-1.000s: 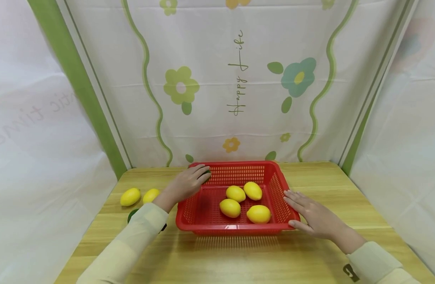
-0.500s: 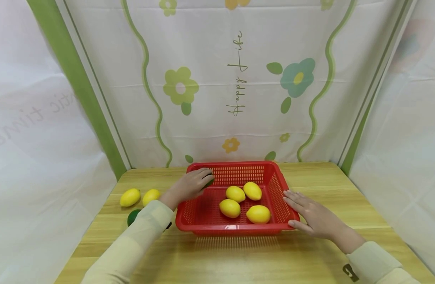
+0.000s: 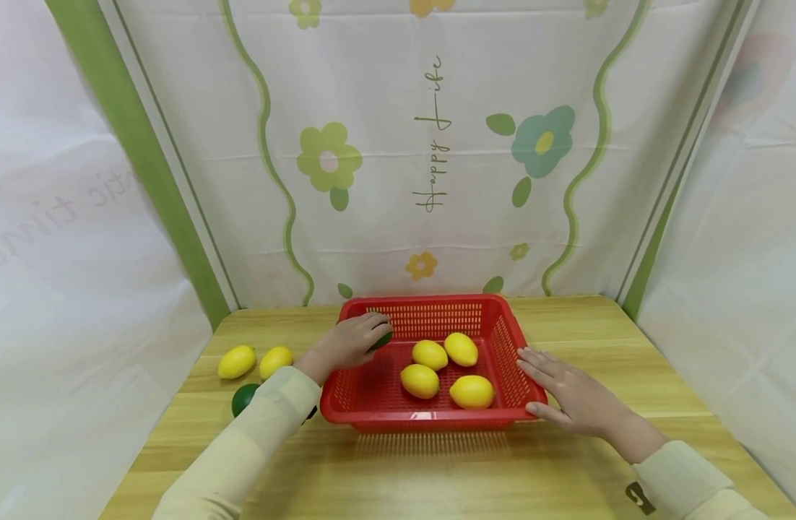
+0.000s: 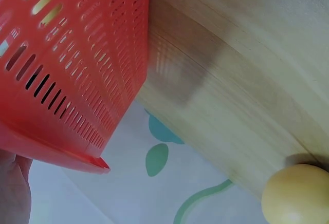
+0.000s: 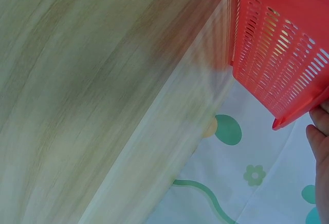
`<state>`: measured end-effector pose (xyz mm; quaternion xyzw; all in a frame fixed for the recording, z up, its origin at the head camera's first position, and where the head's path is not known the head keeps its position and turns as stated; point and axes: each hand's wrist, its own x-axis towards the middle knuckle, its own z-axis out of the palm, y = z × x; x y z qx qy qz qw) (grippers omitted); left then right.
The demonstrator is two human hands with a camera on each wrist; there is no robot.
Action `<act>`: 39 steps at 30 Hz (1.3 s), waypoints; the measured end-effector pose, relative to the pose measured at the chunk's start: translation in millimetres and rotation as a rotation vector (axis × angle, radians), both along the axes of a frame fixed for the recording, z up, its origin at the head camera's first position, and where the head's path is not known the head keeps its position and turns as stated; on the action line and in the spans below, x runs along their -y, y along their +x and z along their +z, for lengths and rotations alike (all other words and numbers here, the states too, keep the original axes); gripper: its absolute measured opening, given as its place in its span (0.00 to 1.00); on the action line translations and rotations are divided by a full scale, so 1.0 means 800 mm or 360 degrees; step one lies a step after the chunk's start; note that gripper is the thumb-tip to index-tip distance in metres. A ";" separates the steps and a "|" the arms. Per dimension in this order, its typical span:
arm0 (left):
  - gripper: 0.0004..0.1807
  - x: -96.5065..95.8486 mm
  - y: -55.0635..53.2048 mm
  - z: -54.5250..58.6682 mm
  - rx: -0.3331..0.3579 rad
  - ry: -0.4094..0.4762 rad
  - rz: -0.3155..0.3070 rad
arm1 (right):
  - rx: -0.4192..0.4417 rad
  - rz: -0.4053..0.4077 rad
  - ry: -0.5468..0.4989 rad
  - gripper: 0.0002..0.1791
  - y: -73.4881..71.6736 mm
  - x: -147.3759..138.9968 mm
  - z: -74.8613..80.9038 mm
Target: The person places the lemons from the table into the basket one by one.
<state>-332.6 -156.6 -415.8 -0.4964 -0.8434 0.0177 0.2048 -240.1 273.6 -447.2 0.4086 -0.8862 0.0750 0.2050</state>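
Left hand (image 3: 351, 339) grips a green fruit (image 3: 381, 341) left inside the red basket (image 3: 385, 417), right hand (image 3: 570, 390) spread on its right rim. Fruit's probably light, slick; cup its middle.

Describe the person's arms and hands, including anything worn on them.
The left hand and right hand are gloveless. The left sleeve and right sleeve are long and pale cream; a small dark piece, unclear what, shows by each.

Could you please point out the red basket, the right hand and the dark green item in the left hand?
Red basket (image 3: 385, 417), head view: on its near rim.
Right hand (image 3: 570, 392), head view: on the back of the hand.
Dark green item (image 3: 382, 340), head view: on the part showing past the left hand (image 3: 349, 340).
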 end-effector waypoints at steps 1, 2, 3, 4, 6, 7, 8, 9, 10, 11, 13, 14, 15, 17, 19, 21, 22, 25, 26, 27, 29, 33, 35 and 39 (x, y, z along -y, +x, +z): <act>0.26 0.000 -0.001 -0.001 0.0000 0.0000 -0.0002 | 0.0000 0.0001 -0.0002 0.39 0.000 0.000 0.000; 0.26 0.000 -0.001 -0.001 -0.0001 -0.0001 -0.0002 | -0.0001 0.0002 -0.0003 0.39 0.000 0.000 0.001; 0.26 0.000 -0.002 -0.002 -0.0002 -0.0003 -0.0001 | -0.0003 -0.0001 0.0000 0.39 0.000 0.000 0.001; 0.26 0.000 -0.002 -0.002 -0.0001 -0.0002 0.0000 | -0.0007 -0.0006 0.0004 0.39 0.000 0.000 0.001; 0.26 0.001 -0.003 -0.002 0.0000 -0.0005 0.0002 | -0.0010 -0.0013 0.0012 0.38 0.000 0.000 0.002; 0.26 0.001 -0.003 -0.002 0.0002 -0.0008 0.0004 | -0.0009 -0.0015 0.0012 0.38 0.000 0.000 0.002; 0.25 0.001 -0.003 -0.001 0.0005 -0.0014 0.0007 | -0.0008 -0.0015 0.0013 0.38 0.000 0.000 0.002; 0.25 0.001 -0.003 -0.001 0.0011 -0.0019 0.0012 | -0.0005 -0.0014 0.0012 0.38 0.000 0.000 0.002; 0.25 0.001 -0.002 0.000 0.0019 -0.0020 0.0014 | -0.0003 -0.0012 0.0009 0.38 0.000 0.000 0.002; 0.26 0.001 -0.002 0.001 0.0023 -0.0028 0.0024 | 0.0001 -0.0013 0.0006 0.38 0.000 0.000 0.003; 0.27 0.000 -0.002 0.002 0.0031 -0.0036 0.0044 | 0.0001 -0.0010 0.0001 0.38 0.000 0.001 0.003; 0.27 0.000 -0.002 0.003 0.0032 -0.0039 0.0054 | -0.0002 -0.0013 0.0003 0.38 0.000 0.000 0.003; 0.27 0.000 -0.001 0.003 0.0032 -0.0036 0.0059 | -0.0003 -0.0014 0.0001 0.38 0.000 0.000 0.003; 0.28 0.000 -0.001 0.004 0.0025 -0.0028 0.0063 | -0.0004 -0.0016 0.0000 0.38 0.000 0.000 0.003; 0.27 0.001 -0.001 0.003 0.0009 -0.0015 0.0050 | -0.0004 -0.0014 -0.0002 0.38 0.000 0.000 0.003; 0.27 0.002 0.000 0.003 -0.0009 -0.0002 0.0029 | -0.0002 -0.0012 -0.0006 0.38 0.000 0.000 0.003; 0.27 0.002 0.000 0.003 -0.0020 0.0001 0.0022 | -0.0002 -0.0012 -0.0007 0.38 0.000 0.000 0.003; 0.27 0.004 0.000 0.003 -0.0045 0.0000 0.0009 | -0.0007 -0.0009 -0.0011 0.38 0.000 -0.001 0.003; 0.28 0.004 0.000 0.003 -0.0051 -0.0004 0.0011 | -0.0010 -0.0009 -0.0012 0.38 0.000 -0.001 0.003; 0.27 0.005 0.001 0.003 -0.0053 -0.0009 0.0016 | -0.0009 -0.0008 -0.0012 0.38 0.000 -0.001 0.003; 0.27 0.005 0.001 0.003 -0.0056 -0.0017 0.0024 | -0.0006 -0.0008 -0.0014 0.38 0.000 -0.001 0.003; 0.27 0.007 0.004 0.001 -0.0027 -0.0024 0.0034 | 0.0012 -0.0007 -0.0015 0.38 0.001 0.000 0.003; 0.28 0.009 0.005 0.001 -0.0007 -0.0029 0.0040 | 0.0020 -0.0008 -0.0011 0.38 0.002 0.000 0.002; 0.29 0.010 0.008 0.001 0.0005 -0.0025 0.0047 | 0.0031 -0.0017 0.0001 0.39 0.002 0.001 0.001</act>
